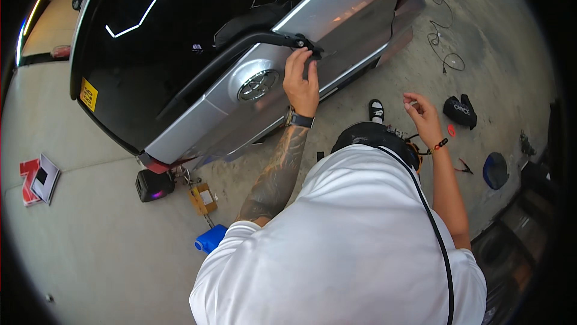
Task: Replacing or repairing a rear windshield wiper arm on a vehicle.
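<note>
A black rear wiper arm (231, 48) runs across the dark rear window of a silver car (354, 24). My left hand (302, 87) is raised at the arm's pivot (303, 42), where a round bolt end shows. Its fingers are stretched up with the thumb apart, and the fingertips are at or just below the pivot. Off to the right, my right hand (425, 117) is held in the air away from the car. Its thumb and fingers come together in a pinch; whatever may be between them is too small to make out.
On the floor at right are a black bag (460, 111), an orange ring (451, 131), pliers (463, 166), a dark blue object (496, 171) and a cable (442, 42). A speaker (154, 185), cardboard box (202, 199) and blue jug (210, 239) stand at left.
</note>
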`<state>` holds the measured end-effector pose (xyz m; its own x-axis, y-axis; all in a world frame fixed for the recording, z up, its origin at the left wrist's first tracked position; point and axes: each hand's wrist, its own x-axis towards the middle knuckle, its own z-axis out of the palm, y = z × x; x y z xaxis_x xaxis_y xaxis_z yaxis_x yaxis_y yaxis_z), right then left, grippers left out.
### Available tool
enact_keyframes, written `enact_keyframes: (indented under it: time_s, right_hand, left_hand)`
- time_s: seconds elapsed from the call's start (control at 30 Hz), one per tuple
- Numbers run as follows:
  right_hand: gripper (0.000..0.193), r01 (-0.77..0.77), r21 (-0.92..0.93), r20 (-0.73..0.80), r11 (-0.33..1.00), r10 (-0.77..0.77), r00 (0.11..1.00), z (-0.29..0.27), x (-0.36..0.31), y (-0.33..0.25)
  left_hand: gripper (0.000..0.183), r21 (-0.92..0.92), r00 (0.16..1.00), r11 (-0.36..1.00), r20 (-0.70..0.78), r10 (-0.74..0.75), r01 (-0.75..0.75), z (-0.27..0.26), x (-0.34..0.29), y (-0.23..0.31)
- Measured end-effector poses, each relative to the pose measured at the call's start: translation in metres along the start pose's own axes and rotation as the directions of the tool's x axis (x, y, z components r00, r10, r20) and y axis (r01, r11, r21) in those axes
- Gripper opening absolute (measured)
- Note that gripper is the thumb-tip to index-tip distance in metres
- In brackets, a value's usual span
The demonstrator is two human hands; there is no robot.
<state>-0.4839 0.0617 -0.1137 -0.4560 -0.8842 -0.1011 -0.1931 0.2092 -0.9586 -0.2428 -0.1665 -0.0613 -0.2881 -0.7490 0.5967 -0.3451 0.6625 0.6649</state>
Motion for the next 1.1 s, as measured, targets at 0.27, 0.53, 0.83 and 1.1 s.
enact_keyframes:
  time_s: [0.27,0.53,0.83,1.1]
  right_hand:
    - [0.027,-0.060,-0.029,-0.130,0.998,0.056,0.990,-0.006,-0.091,0.025]
    - [0.031,-0.119,-0.090,-0.213,0.989,0.097,0.972,-0.008,-0.123,0.041]
    - [0.033,-0.349,-0.090,-0.299,0.933,0.309,0.903,-0.072,-0.184,0.108]
    - [0.035,-0.629,0.469,-0.400,0.620,0.784,0.475,-0.162,-0.343,0.248]
  left_hand:
    - [0.024,0.115,0.974,0.968,0.039,0.221,-0.224,-0.006,0.009,-0.017]
    - [0.043,0.122,0.995,0.988,0.020,0.099,-0.100,-0.019,-0.031,-0.015]
    - [0.033,0.175,0.028,0.984,0.984,-0.176,0.039,0.039,-0.208,-0.131]
    - [0.036,0.155,-0.158,0.969,0.970,-0.187,-0.194,0.112,-0.257,-0.155]
